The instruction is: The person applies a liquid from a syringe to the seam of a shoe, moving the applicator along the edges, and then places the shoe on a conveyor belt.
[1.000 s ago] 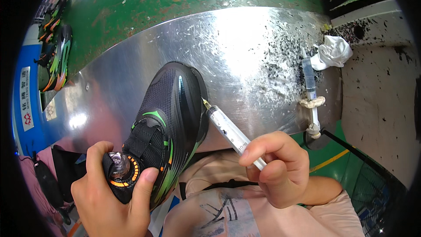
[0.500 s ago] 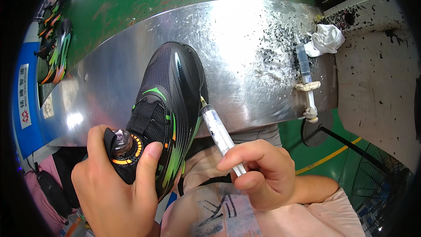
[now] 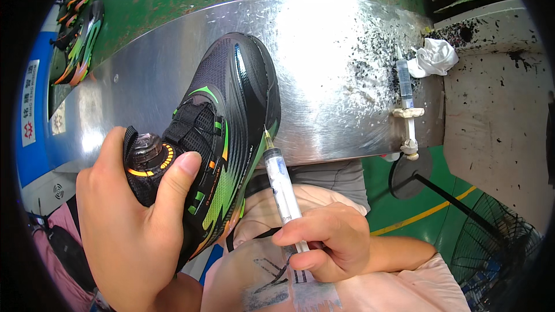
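Observation:
A black sneaker (image 3: 217, 101) with green and orange accents is tilted over the metal table, its toe pointing away from me. My left hand (image 3: 139, 219) is closed around its ankle end, thumb and fingers on either side of a dial (image 3: 148, 150) with an orange ring. In my right hand (image 3: 332, 242) I grip a clear syringe (image 3: 283, 185) by its plunger end. The needle tip points up at the seam between the shoe's upper and sole, on the right side. Whether it touches the seam I cannot tell.
The shiny metal table (image 3: 329, 92) bears dark specks on its right. There lie a second syringe (image 3: 405, 81), its ends wrapped in whitish material, and a crumpled white cloth (image 3: 433, 58). More sneakers (image 3: 81, 43) stand at the far left. A black fan (image 3: 485, 242) is at the lower right.
The shoe has turned so more of its side and sole edge shows. My left hand has moved left and up with it. The syringe has become more upright, and my right hand has shifted slightly left and down.

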Action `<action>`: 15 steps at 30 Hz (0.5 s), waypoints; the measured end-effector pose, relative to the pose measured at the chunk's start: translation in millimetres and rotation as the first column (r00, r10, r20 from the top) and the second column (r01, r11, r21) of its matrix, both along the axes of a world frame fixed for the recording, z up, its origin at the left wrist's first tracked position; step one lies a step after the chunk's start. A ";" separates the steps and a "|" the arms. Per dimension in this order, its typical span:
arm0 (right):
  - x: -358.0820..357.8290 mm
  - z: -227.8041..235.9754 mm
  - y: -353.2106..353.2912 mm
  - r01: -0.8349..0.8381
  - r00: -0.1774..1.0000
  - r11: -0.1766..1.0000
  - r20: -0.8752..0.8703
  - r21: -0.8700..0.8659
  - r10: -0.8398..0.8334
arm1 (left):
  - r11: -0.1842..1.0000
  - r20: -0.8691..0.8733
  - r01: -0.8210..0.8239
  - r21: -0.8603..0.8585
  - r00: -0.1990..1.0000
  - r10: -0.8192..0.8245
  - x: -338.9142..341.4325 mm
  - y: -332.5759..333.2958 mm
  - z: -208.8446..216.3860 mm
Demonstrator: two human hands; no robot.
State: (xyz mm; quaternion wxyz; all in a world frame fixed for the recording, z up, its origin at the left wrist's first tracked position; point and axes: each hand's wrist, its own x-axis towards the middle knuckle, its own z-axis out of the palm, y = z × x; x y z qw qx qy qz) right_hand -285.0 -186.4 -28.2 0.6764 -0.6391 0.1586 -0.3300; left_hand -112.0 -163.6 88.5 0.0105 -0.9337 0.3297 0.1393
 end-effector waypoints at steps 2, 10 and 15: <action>-0.8 -2.4 -1.4 -0.006 1.000 0.999 -0.009 -0.034 0.005 | 0.999 -0.010 0.050 -0.010 0.999 -0.050 5.3 -0.6 -4.9; -6.0 5.9 -12.2 -0.017 1.000 0.993 -0.013 -0.116 0.016 | 0.988 -0.172 -0.015 -0.156 0.985 -0.012 29.8 9.9 -8.0; -3.7 6.2 -75.5 0.083 0.943 0.796 -0.211 -0.600 -0.257 | 0.806 -0.499 -0.280 -0.522 0.866 -0.022 96.3 42.8 -33.6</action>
